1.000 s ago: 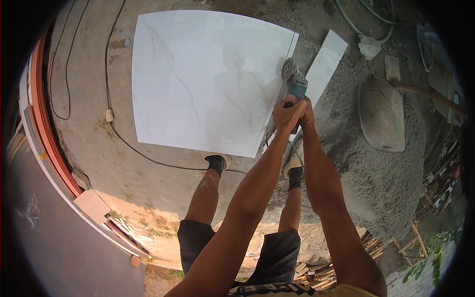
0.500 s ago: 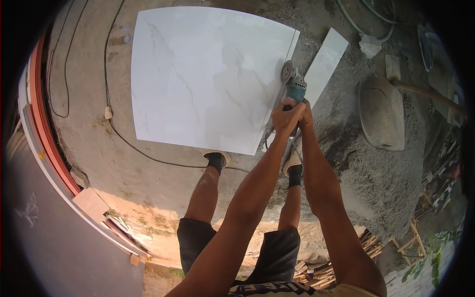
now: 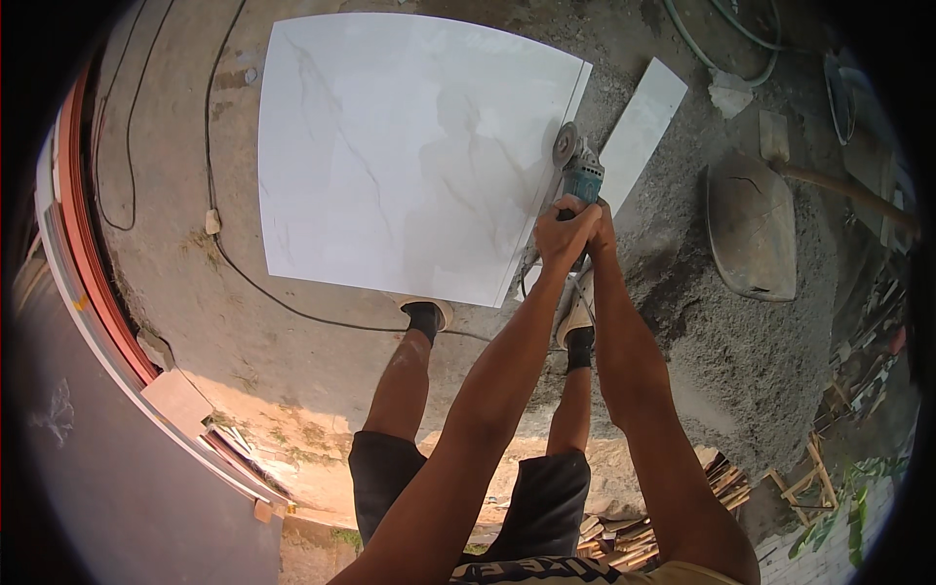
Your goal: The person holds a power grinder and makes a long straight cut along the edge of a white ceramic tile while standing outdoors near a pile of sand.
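Both my hands are closed around a teal angle grinder (image 3: 582, 183), held over the right edge of a large white marble-veined tile (image 3: 390, 156). My left hand (image 3: 563, 236) wraps its body from the left. Pressed against it on the right, my right hand (image 3: 603, 234) grips the same tool, its fingers partly hidden. The grinder's round disc (image 3: 565, 144) points away from me, at the tile's right edge, where a thin line runs parallel to that edge. Whether the disc touches the tile I cannot tell. A narrow white tile strip (image 3: 643, 122) lies just right of the grinder.
A power cable (image 3: 283, 307) with a pale connector (image 3: 213, 222) crosses the concrete and passes by my feet. To the right, a shovel (image 3: 753, 229) rests on a pile of grey sand (image 3: 751, 361). A hose (image 3: 765, 68) curls at the far right. Wood scraps (image 3: 624, 541) lie near me.
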Tool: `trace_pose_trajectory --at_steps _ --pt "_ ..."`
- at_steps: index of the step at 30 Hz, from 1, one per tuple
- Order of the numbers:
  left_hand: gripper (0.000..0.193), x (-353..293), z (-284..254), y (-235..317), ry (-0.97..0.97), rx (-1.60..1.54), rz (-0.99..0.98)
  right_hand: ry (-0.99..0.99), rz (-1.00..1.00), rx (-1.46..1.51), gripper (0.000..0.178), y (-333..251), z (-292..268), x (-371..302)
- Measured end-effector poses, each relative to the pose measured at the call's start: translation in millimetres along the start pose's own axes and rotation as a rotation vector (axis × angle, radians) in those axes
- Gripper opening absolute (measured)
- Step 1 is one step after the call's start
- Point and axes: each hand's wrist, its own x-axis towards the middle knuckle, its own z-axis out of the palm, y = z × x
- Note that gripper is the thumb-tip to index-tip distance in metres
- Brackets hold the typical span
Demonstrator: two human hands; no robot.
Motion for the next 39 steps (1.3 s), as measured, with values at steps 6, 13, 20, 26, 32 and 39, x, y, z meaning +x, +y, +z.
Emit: trace_pose_trajectory --at_steps 6,13,20,26,32,39 --pt "0.05 4.0 6.8 5.7 0.016 0.062 -0.011 -0.001 -0.024 -0.078 0.036 2.0 -5.4 9.3" --pt "0.059 5.3 2.9 9.7 0.051 0.11 -0.048 0.03 0.106 0.045 0.035 0.3 0.9 10.9" --pt "0.061 18.9 -2.7 17.1 0.027 0.068 -0.085 -0.005 0.041 -0.063 0.028 5.1 10.4 25.9" --pt "0.06 8.0 18.9 23.2 -0.02 0.02 -0.053 -0.001 -0.153 -0.105 0.046 38.4 -26.5 37.8" --pt "0.059 6.0 -7.0 4.8 0.039 0.069 -0.062 -0.048 0.001 -0.06 0.026 4.3 8.4 6.2" --pt "0.056 3.4 1.6 4.2 0.028 0.044 -0.046 0.006 0.101 0.048 0.028 10.4 0.7 6.3"
